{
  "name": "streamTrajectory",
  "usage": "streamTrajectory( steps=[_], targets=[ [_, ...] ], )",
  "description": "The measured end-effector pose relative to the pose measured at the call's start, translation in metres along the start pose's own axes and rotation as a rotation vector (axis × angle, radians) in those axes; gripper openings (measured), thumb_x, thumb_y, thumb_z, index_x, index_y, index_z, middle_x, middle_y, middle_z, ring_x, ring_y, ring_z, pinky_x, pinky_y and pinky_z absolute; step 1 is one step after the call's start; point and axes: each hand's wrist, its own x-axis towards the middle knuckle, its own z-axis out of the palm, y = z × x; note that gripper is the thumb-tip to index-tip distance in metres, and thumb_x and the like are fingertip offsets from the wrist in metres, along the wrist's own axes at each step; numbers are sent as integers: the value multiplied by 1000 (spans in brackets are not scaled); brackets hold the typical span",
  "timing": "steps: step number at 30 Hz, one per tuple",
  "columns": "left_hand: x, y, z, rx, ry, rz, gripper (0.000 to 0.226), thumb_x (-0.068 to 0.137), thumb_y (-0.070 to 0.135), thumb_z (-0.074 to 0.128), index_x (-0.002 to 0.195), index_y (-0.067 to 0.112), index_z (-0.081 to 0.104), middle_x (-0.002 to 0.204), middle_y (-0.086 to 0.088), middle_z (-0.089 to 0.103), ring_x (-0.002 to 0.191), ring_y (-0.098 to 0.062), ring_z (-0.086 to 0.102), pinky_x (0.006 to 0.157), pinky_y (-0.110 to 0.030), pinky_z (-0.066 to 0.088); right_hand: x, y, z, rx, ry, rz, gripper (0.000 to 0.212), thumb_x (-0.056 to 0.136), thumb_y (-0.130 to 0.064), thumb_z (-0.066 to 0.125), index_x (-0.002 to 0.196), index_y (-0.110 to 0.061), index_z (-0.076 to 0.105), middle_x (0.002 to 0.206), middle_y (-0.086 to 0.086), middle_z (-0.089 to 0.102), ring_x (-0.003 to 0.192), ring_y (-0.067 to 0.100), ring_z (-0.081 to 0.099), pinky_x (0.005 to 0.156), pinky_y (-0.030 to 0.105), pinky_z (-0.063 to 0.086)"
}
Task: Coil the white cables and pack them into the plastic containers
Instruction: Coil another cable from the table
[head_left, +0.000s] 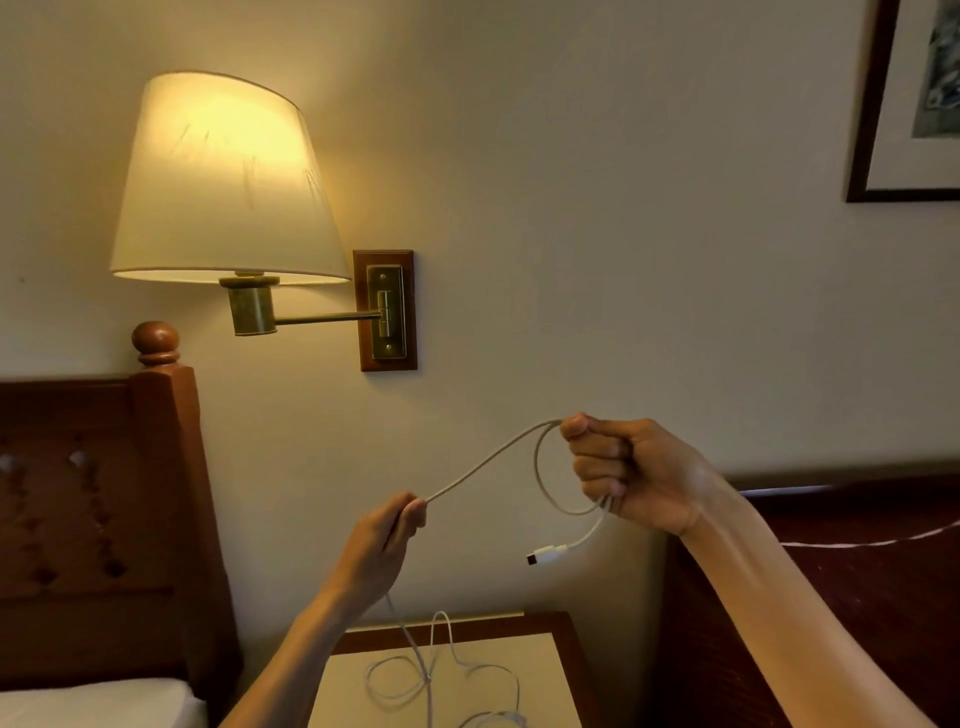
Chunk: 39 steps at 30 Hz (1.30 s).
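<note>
Cable (485, 462) between both hands: white, plain. Lampshade (223, 182) above the left hand (384, 540): cream, lit yellow. Headboard (98, 493) left of it: reddish-brown wood (carved diamond pattern). Nightstand top (519, 675) below the hands: pale beige, brown edging.

No legible text, labels, brand marks, numbers or signs anywhere in the head view.
</note>
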Motion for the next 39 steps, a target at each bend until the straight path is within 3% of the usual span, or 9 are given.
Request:
streamTrajectory(
  steps=[3, 6, 11, 17, 20, 24, 29, 34, 39],
  targets=[
    [-6, -3, 4, 74, -27, -73, 28, 99, 46, 37, 80, 33, 52, 67, 11, 52, 61, -6, 47, 57, -29, 40, 2, 2, 1, 0, 69, -13, 23, 95, -16, 44, 76, -13, 55, 55, -9, 17, 45, 7, 11, 39, 19, 18],
    [4, 32, 3, 206, -288, -90, 34, 100, 30, 44, 68, 24, 51, 61, 8, 51, 55, -7, 44, 56, -38, 40, 10, 8, 7, -183, 205, -121, 26, 100, -19, 38, 78, -13, 51, 51, -8, 25, 43, 7, 17, 44, 21, 17],
    [28, 119, -8, 314, -592, 150, 36, 102, 34, 42, 70, 20, 54, 60, 8, 51, 54, -9, 46, 59, -28, 39, 23, 22, 26, -672, 382, -381, 29, 105, -18, 38, 88, -5, 58, 71, 12, 67, 58, 20, 62, 57, 27, 51],
    [35, 147, -14, 210, -398, 410, 27, 100, 32, 45, 76, 24, 54, 59, 14, 49, 52, -9, 51, 51, -26, 40, 24, 28, 26, -942, 350, -388, 32, 104, -17, 40, 88, 2, 60, 69, 12, 70, 61, 23, 67, 61, 31, 56],
    [33, 147, -16, 246, -237, 524, 18, 101, 28, 47, 84, 31, 55, 64, 29, 40, 53, 4, 46, 53, -10, 32, 20, 29, 25, -1051, 309, -349, 34, 105, -18, 38, 87, 0, 60, 59, 4, 66, 54, 17, 64, 56, 26, 52],
    [36, 141, -14, 361, -13, 550, 25, 102, 34, 43, 87, 21, 58, 68, 17, 50, 56, -2, 49, 52, -13, 39, 15, 33, 24, -1093, 217, -296, 36, 106, -19, 33, 88, -3, 60, 64, 7, 67, 54, 18, 63, 56, 26, 52],
    [41, 130, -9, 296, 68, 509, 28, 101, 37, 41, 88, 19, 59, 74, 15, 56, 62, -1, 53, 56, -12, 41, 11, 47, 24, -890, 184, -232, 39, 107, -25, 31, 85, -9, 59, 53, 1, 52, 45, 12, 44, 50, 23, 39],
    [43, 105, 0, -70, 57, 264, 24, 97, 32, 47, 77, 21, 54, 61, 12, 48, 52, -8, 45, 50, -19, 35, 1, 26, 25, -403, 135, -90, 36, 105, -21, 30, 81, -11, 55, 54, -5, 26, 43, 6, 21, 41, 18, 23],
    [22, 55, 31, -171, -13, 51, 31, 100, 39, 43, 70, 33, 50, 62, 16, 47, 57, -2, 40, 55, -19, 31, -2, -3, 7, 130, -151, 7, 12, 94, -6, 55, 83, -8, 55, 50, -7, 34, 43, 5, 22, 40, 20, 32]
  ],
)
